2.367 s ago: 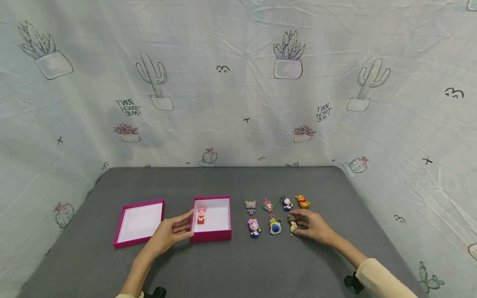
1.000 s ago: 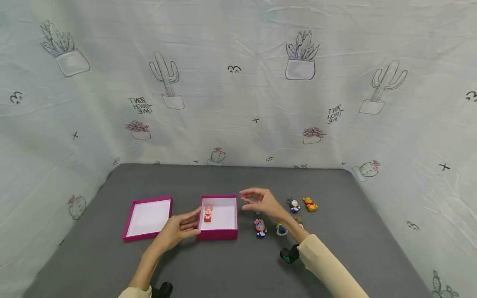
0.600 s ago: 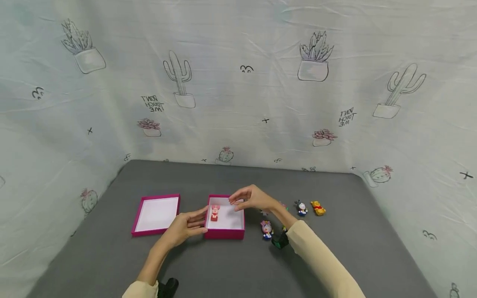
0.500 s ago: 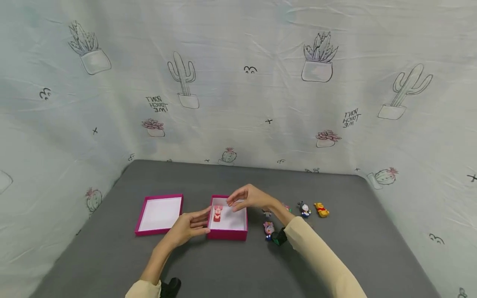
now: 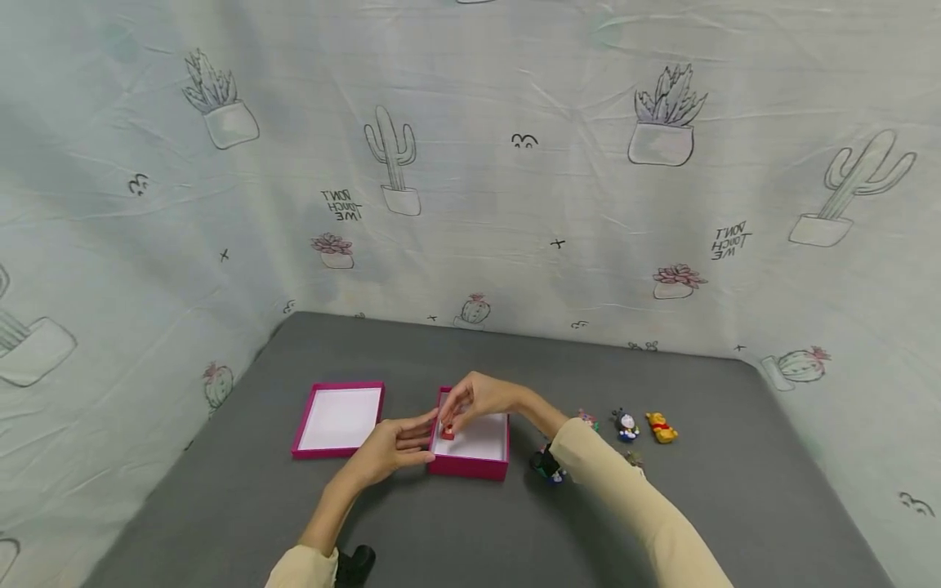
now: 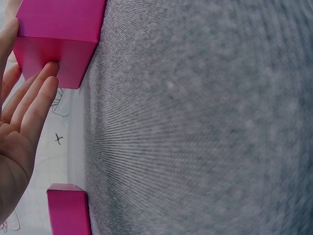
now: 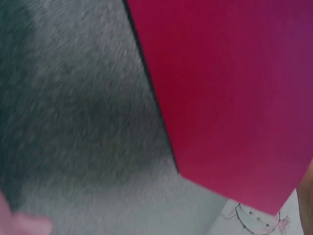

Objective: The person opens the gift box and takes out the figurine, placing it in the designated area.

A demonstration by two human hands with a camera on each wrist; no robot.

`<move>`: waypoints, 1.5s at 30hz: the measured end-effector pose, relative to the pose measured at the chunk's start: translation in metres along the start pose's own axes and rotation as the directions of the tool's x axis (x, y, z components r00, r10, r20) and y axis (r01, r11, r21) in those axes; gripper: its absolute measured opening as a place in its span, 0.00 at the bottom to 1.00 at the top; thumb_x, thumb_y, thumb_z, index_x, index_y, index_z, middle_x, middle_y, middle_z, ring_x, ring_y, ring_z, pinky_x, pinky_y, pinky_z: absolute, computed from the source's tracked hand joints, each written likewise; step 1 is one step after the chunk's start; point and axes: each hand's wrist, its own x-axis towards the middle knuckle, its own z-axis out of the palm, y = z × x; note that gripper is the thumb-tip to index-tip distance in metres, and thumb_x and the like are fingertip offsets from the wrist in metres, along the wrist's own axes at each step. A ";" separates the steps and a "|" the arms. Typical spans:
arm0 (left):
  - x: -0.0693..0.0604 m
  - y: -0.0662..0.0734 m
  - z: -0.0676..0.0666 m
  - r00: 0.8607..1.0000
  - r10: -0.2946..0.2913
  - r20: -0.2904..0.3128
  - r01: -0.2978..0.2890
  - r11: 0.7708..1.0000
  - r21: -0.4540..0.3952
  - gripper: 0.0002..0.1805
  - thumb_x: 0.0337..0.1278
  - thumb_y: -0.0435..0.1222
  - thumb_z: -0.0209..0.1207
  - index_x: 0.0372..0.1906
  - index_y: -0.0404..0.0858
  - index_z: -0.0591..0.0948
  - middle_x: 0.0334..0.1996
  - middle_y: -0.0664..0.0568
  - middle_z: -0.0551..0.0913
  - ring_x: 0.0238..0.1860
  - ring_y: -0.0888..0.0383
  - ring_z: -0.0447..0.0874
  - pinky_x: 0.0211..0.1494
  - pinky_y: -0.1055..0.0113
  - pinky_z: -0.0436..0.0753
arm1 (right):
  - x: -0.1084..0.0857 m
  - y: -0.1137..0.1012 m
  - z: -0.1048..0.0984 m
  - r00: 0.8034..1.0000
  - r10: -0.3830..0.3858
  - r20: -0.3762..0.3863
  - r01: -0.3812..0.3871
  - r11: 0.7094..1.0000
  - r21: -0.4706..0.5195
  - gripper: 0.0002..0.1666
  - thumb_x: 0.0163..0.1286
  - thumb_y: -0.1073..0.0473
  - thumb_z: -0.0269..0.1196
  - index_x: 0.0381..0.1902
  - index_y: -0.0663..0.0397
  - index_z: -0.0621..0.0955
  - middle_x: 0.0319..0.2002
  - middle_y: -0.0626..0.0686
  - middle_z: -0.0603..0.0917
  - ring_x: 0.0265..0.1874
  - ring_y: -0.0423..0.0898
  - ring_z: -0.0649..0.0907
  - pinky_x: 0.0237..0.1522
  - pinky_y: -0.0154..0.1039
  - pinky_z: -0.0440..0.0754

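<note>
The pink box [image 5: 470, 467], white inside, stands on the grey table. My left hand [image 5: 390, 447] rests against its left side, fingers extended; in the left wrist view, straight fingers of this hand [image 6: 24, 117] touch the wall of the box [image 6: 58, 19]. My right hand [image 5: 478, 398] reaches over the box's far rim, with thumb and fingers pinching a small pink-and-red figurine [image 5: 448, 434] at the left inside. The fingers cover most of it, leaving only its red lower part visible. A pink wall of the box [image 7: 230, 98] fills much of the right wrist view.
Left of the box lies its pink-edged lid [image 5: 340, 418], inside up. To the right are several figurines: a yellow bear [image 5: 661, 428], a dark-and-blue one [image 5: 626, 425], a pink-and-green one [image 5: 586, 418], others partly hidden by my right sleeve [image 5: 625, 482] and wrist camera [image 5: 546, 462].
My right hand has left the figurines on the right, crossed to the box and come down onto the pink-and-red figurine. My left hand keeps its place on the box. The head view has turned rightward.
</note>
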 end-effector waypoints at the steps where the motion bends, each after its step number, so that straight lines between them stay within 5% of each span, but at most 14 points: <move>1: 0.000 0.000 0.001 1.000 0.000 0.001 0.000 1.000 -0.003 0.36 0.54 0.31 0.65 0.67 0.26 0.65 0.64 0.30 0.66 0.57 0.37 0.75 0.54 0.61 0.80 | 0.001 0.000 0.001 1.000 0.000 0.003 0.000 1.000 0.003 0.15 0.58 0.78 0.65 0.44 0.82 0.78 0.42 0.76 0.81 0.43 0.65 0.82 0.46 0.43 0.84; 6: 0.001 0.001 0.004 1.000 -0.005 -0.002 0.005 1.000 -0.007 0.36 0.54 0.31 0.65 0.67 0.26 0.65 0.64 0.30 0.66 0.57 0.37 0.75 0.53 0.63 0.80 | 0.002 0.004 0.005 1.000 -0.007 0.003 0.007 1.000 -0.001 0.13 0.58 0.79 0.63 0.42 0.81 0.79 0.40 0.74 0.82 0.40 0.56 0.85 0.43 0.44 0.85; 10: 0.001 0.000 0.004 1.000 -0.017 -0.009 0.017 1.000 0.005 0.36 0.55 0.32 0.65 0.67 0.27 0.66 0.64 0.31 0.67 0.57 0.39 0.76 0.52 0.63 0.81 | 0.001 0.007 0.006 0.999 -0.036 0.012 0.036 0.998 -0.058 0.10 0.63 0.76 0.61 0.41 0.81 0.79 0.38 0.73 0.82 0.37 0.63 0.84 0.42 0.51 0.84; 15: 0.000 0.000 0.003 0.999 -0.034 -0.028 0.036 0.998 0.043 0.37 0.54 0.34 0.66 0.68 0.31 0.67 0.64 0.33 0.68 0.57 0.41 0.77 0.53 0.64 0.80 | -0.006 0.003 0.000 0.994 -0.076 -0.082 0.062 0.985 -0.159 0.10 0.66 0.72 0.60 0.42 0.78 0.80 0.38 0.72 0.82 0.35 0.63 0.82 0.40 0.50 0.84; 20: 0.000 0.001 0.003 0.999 -0.039 -0.028 0.041 0.998 0.042 0.37 0.53 0.33 0.67 0.68 0.30 0.66 0.65 0.34 0.67 0.57 0.41 0.77 0.53 0.63 0.80 | -0.021 -0.002 -0.005 0.991 -0.019 -0.129 -0.006 0.982 -0.189 0.15 0.63 0.70 0.64 0.46 0.76 0.80 0.40 0.70 0.82 0.34 0.43 0.82 0.40 0.38 0.84; 26: 0.001 0.000 0.003 0.999 -0.039 -0.022 0.039 0.999 0.034 0.38 0.53 0.33 0.67 0.68 0.29 0.66 0.66 0.34 0.66 0.57 0.41 0.76 0.53 0.64 0.80 | -0.036 -0.008 -0.005 0.981 0.064 -0.185 -0.110 0.961 -0.252 0.19 0.59 0.69 0.69 0.47 0.73 0.80 0.37 0.67 0.83 0.32 0.38 0.80 0.38 0.35 0.82; 29: 0.001 -0.001 0.003 0.999 -0.040 -0.027 0.040 0.999 0.035 0.37 0.52 0.33 0.67 0.68 0.29 0.66 0.65 0.33 0.67 0.57 0.41 0.77 0.53 0.64 0.80 | -0.037 -0.012 0.000 0.978 0.090 -0.189 -0.154 0.921 -0.359 0.20 0.56 0.65 0.72 0.46 0.69 0.82 0.32 0.61 0.84 0.29 0.36 0.78 0.34 0.32 0.80; 38: 0.001 0.001 0.000 0.999 -0.024 -0.023 0.025 0.999 0.039 0.38 0.53 0.33 0.67 0.68 0.28 0.65 0.64 0.31 0.67 0.56 0.40 0.77 0.52 0.63 0.81 | -0.021 -0.019 0.021 0.979 0.123 -0.162 -0.199 0.739 -0.644 0.25 0.49 0.55 0.77 0.43 0.64 0.85 0.28 0.52 0.85 0.23 0.32 0.75 0.29 0.24 0.77; 45: 0.002 0.003 0.001 0.999 -0.038 -0.027 0.038 0.999 0.027 0.38 0.52 0.32 0.67 0.68 0.30 0.66 0.66 0.34 0.67 0.57 0.40 0.77 0.52 0.64 0.81 | -0.013 -0.009 0.030 0.989 0.095 -0.113 -0.147 0.613 -0.776 0.15 0.52 0.56 0.76 0.36 0.59 0.87 0.27 0.47 0.83 0.25 0.33 0.72 0.28 0.22 0.72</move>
